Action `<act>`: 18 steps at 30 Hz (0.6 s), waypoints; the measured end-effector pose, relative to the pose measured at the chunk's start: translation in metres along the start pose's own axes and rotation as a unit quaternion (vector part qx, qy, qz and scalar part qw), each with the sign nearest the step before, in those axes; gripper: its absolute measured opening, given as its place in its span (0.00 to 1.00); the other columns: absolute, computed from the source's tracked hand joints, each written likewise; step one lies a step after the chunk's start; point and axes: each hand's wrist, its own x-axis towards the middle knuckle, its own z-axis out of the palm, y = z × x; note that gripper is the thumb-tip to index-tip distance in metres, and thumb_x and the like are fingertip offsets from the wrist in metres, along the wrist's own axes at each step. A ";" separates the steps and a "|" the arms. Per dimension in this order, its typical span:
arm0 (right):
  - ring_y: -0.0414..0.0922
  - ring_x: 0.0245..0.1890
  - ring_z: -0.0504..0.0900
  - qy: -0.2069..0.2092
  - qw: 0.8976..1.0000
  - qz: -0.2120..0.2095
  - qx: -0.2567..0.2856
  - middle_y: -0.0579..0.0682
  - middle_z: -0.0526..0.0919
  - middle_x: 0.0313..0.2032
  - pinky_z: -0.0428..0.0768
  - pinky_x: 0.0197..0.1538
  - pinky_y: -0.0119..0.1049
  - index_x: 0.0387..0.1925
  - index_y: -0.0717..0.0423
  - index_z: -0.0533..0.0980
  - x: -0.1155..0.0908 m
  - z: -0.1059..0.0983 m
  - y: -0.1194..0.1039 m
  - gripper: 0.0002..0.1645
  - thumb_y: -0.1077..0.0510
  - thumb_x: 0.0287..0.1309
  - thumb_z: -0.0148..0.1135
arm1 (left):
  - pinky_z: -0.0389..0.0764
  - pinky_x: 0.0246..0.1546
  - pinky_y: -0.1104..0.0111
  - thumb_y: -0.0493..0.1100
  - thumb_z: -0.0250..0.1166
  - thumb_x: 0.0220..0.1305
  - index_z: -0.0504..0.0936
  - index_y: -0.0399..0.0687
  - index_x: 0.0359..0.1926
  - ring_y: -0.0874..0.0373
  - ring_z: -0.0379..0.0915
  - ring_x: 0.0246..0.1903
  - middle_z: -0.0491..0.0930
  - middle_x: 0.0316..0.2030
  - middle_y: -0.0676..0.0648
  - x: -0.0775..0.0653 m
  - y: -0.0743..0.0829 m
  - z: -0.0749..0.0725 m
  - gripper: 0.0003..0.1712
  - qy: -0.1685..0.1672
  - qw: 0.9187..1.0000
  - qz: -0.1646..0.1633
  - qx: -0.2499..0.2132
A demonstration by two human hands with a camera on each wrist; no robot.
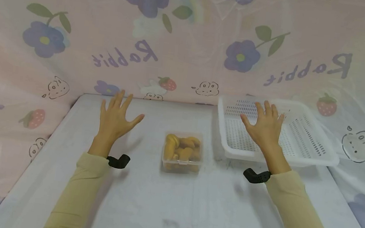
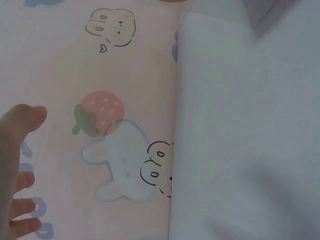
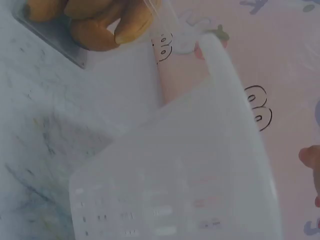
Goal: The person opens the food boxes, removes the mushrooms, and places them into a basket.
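1. Left hand (image 1: 115, 117): raised above the table (image 1: 171, 204), fingers spread and straight, palm facing away from the head camera. Holds nothing, touches nothing. Its fingertips (image 2: 22, 180) show at the left edge of the left wrist view.
2. Right hand (image 1: 264, 128): likewise spread flat, fingers apart, holding nothing. It hovers over the near left part of the white basket (image 1: 312, 145); whether it touches the basket cannot be told. Only a fingertip shows at the right edge of the right wrist view.
3. Black wrist straps sit at both cuffs; sleeves are pale yellow-green.
4. Clear plastic box (image 1: 182, 152): stands on the table between the two hands, a little nearer the person than either, apart from both. It is filled with golden-brown baked pieces (image 3: 95, 22), seen close in the right wrist view. Its lid looks to be on.
5. White basket: shallow, perforated, sits at the table's far right corner, just beside the box on its right. Its rim (image 3: 235, 95) crosses the right wrist view.
6. Table: pale, marbled surface, faint grey streaks.
7. Backdrop (image 1: 192, 35): pink cloth printed with purple flowers, strawberries (image 2: 100, 112), rabbit faces and the word "Rabbit" in mirror writing; hangs behind and at both sides.
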 end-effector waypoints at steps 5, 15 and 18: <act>0.67 0.69 0.60 0.077 0.993 -0.065 0.068 0.69 0.65 0.67 0.57 0.71 0.66 0.62 0.67 0.67 -0.006 0.005 -0.007 0.35 0.48 0.61 0.61 | 0.55 0.71 0.39 0.59 0.59 0.64 0.65 0.47 0.69 0.41 0.61 0.68 0.65 0.70 0.40 -0.011 0.003 0.004 0.38 0.074 0.996 0.041 -0.036; 0.63 0.62 0.71 0.118 0.965 -0.189 0.141 0.67 0.73 0.60 0.74 0.62 0.58 0.57 0.69 0.72 -0.044 0.017 -0.038 0.31 0.59 0.54 0.68 | 0.65 0.69 0.46 0.41 0.65 0.62 0.70 0.38 0.65 0.41 0.64 0.67 0.70 0.66 0.37 -0.044 0.023 0.020 0.31 0.056 0.955 0.113 -0.267; 0.61 0.60 0.74 0.121 0.958 -0.213 0.149 0.65 0.75 0.59 0.76 0.61 0.56 0.56 0.68 0.73 -0.055 0.022 -0.046 0.31 0.60 0.52 0.70 | 0.63 0.70 0.46 0.40 0.65 0.62 0.67 0.40 0.67 0.42 0.61 0.70 0.66 0.69 0.39 -0.055 0.030 0.028 0.33 0.023 0.941 0.116 -0.317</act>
